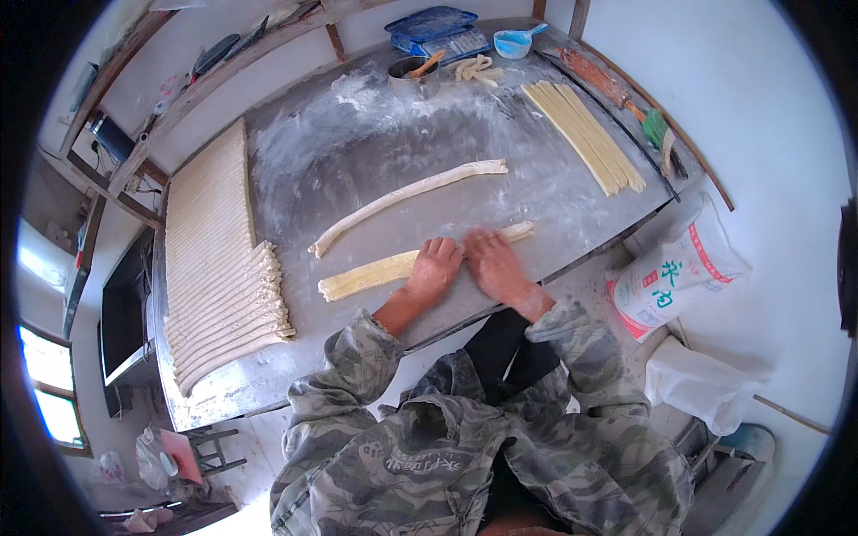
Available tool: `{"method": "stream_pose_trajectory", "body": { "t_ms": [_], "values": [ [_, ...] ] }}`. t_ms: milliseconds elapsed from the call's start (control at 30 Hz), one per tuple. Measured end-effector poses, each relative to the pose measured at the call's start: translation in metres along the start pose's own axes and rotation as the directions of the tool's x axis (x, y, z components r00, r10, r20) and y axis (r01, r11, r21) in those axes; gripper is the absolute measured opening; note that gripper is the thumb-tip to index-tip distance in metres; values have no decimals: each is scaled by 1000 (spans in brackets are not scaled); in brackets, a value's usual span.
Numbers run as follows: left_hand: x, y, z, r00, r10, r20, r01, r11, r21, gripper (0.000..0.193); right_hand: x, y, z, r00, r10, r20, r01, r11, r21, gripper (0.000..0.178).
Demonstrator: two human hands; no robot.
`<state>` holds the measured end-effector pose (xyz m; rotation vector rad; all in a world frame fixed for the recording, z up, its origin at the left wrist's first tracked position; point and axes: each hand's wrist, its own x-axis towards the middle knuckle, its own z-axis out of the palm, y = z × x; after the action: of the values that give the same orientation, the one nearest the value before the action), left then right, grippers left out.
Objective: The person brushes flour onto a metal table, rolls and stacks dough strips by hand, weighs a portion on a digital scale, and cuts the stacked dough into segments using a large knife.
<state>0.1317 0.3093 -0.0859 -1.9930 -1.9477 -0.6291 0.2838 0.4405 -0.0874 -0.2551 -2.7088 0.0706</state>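
Both my hands press side by side on the middle of a long pale dough strip (366,273) that lies across the near part of the floured metal table (357,152). My left hand (435,268) lies flat on the dough, fingers together. My right hand (490,259) rests right beside it, also palm down on the strip. The strip's right end (520,230) sticks out past my right hand. A second, thinner rolled dough rope (407,200) lies a little farther away, parallel to the first.
Several finished dough ropes are stacked in rows at the table's left (219,268). More strips (585,134) lie at the far right beside a rolling pin (597,79) and a brush (660,132). A metal cup (409,73), blue trays (433,27) and a blue scoop (516,41) stand at the back. A flour sack (675,277) sits on the floor.
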Motion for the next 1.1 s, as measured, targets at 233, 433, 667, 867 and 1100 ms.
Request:
{"method": "stream_pose_trajectory", "body": {
  "t_ms": [233, 433, 667, 867, 1100],
  "values": [
    [-16, -3, -29, 992, -105, -68, 94, 985, -144, 16, -2, 9, -3, 1000, 15, 20, -16, 998, 56, 47],
    [-37, -20, -12, 998, -60, -24, 59, 997, -45, 26, 6, -29, 12, 999, -38, -26, 40, 997, 72, 45],
    [-51, -21, -35, 998, -44, -34, 43, 999, -28, 22, 10, -36, 12, 1000, -6, 13, 6, 999, 44, 46],
    [-64, -27, -66, 986, -161, -29, 156, 977, -147, 24, 16, -42, 12, 998, -60, 28, 56, 991, 122, 50],
    [-76, -30, -68, 990, -139, -27, 135, 984, -120, 24, 23, -86, 16, 995, -95, -2, 94, 982, 166, 53]
  ]
}}
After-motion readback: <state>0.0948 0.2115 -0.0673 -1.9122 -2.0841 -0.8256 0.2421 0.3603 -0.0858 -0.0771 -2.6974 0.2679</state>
